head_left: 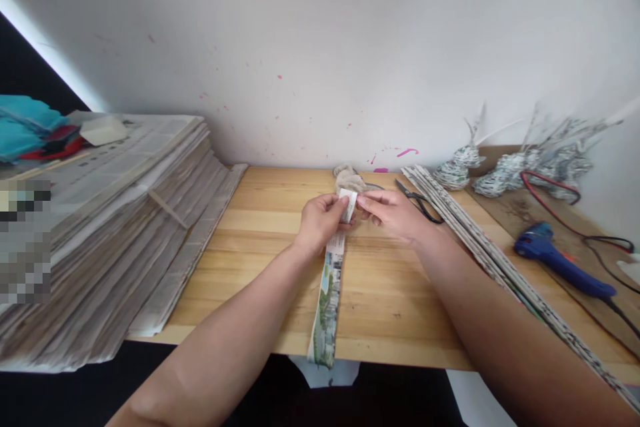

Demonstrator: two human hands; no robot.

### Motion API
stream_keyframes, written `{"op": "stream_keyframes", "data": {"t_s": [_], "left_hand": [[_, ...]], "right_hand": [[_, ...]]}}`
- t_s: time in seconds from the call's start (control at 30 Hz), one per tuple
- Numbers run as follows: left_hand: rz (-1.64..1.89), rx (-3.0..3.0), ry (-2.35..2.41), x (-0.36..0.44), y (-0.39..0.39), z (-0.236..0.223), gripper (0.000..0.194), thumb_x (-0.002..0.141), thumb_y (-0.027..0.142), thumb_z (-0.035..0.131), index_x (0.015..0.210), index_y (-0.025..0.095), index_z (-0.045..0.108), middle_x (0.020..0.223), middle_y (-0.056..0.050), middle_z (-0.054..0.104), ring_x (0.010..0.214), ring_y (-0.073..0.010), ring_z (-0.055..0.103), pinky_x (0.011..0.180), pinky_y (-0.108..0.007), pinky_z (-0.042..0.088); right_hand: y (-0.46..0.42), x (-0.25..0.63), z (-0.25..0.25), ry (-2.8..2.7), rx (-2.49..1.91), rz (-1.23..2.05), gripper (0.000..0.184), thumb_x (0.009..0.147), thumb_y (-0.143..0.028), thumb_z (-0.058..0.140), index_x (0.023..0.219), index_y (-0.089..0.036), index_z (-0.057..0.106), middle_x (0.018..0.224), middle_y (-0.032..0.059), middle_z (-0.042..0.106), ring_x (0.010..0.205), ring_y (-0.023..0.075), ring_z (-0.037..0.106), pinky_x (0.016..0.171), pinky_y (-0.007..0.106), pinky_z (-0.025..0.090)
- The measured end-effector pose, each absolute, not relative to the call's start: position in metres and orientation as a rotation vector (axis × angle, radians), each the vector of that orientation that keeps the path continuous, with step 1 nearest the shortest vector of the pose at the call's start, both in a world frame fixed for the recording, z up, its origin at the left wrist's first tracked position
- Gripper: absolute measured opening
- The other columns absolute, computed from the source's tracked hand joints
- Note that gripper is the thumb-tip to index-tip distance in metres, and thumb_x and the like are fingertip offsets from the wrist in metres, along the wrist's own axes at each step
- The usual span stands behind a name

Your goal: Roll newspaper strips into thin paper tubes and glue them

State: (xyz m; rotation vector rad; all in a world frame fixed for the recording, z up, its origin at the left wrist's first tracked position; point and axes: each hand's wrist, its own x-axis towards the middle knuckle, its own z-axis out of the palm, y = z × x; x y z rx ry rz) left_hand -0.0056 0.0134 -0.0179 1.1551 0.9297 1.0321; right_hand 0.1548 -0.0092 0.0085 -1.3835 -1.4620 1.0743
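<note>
A long folded newspaper strip (327, 300) with a coloured picture runs from my hands toward me, its lower end at the table's front edge. My left hand (324, 217) is closed on the strip's upper, white end, thumb on top. Beside it, my right hand (387, 210) has its fingertips pinched at the right edge of the same end. Just beyond my hands lies a beige bundle (350, 180), perhaps cloth, partly hidden by my fingers. Scissors (423, 203) with dark handles lie to the right of it.
A tall stack of newspapers (165, 193) fills the left side. Rolled paper sticks (470, 233) lie slanting along the right. Farther right are a blue glue gun (565, 260) with its cable and several woven paper figures (457, 167) near the wall. The wooden table (400, 307) ends close to me.
</note>
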Motion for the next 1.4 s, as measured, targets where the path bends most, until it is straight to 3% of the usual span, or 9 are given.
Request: {"op": "stream_keyframes", "data": {"t_s": [0.17,0.73,1.1,1.27,1.4], "left_hand": [[1.018,1.246,0.935,-0.005,0.011,-0.018,0.025,0.082,0.039,0.065,0.078,0.014,0.067,0.067,-0.004,0.070,0.059,-0.0147,0.066,0.054,-0.023,0.054],[1.018,1.268,0.939,-0.004,0.011,-0.018,0.024,0.084,0.038,0.061,0.076,0.016,0.066,0.066,-0.002,0.066,0.062,-0.0156,0.065,0.056,-0.027,0.057],[1.000,1.332,0.937,-0.004,0.008,-0.020,0.024,0.085,0.040,0.060,0.080,0.017,0.067,0.071,-0.004,0.070,0.063,-0.0162,0.067,0.058,-0.026,0.057],[0.987,1.277,0.916,-0.004,0.008,-0.019,0.019,0.083,0.035,0.063,0.081,0.016,0.066,0.071,-0.004,0.071,0.063,-0.0161,0.067,0.057,-0.025,0.056],[0.989,1.201,0.945,-0.004,0.009,-0.013,0.015,0.083,0.028,0.062,0.080,0.015,0.067,0.068,-0.005,0.070,0.062,-0.0160,0.067,0.056,-0.025,0.055]], "right_hand": [[-0.008,0.154,0.005,-1.454,-1.392,1.037,0.039,0.075,-0.053,0.067,0.075,-0.015,0.071,0.061,0.0009,0.058,0.055,0.0111,0.045,0.048,0.025,0.033],[-0.008,0.143,0.002,-1.115,-1.356,1.129,0.030,0.064,-0.042,0.077,0.072,-0.014,0.071,0.055,-0.0002,0.054,0.053,0.0099,0.045,0.045,0.024,0.025],[-0.008,0.141,0.001,-1.103,-1.371,1.077,0.035,0.060,-0.045,0.081,0.072,-0.014,0.071,0.055,-0.0008,0.055,0.052,0.0097,0.045,0.045,0.025,0.026],[-0.008,0.145,0.001,-1.128,-1.344,1.110,0.040,0.063,-0.053,0.078,0.066,-0.015,0.066,0.058,-0.0002,0.055,0.054,0.0103,0.048,0.045,0.024,0.027],[-0.008,0.151,0.003,-1.205,-1.299,1.207,0.041,0.064,-0.054,0.077,0.073,-0.015,0.069,0.064,0.0017,0.059,0.058,0.0109,0.051,0.046,0.024,0.030]]}}
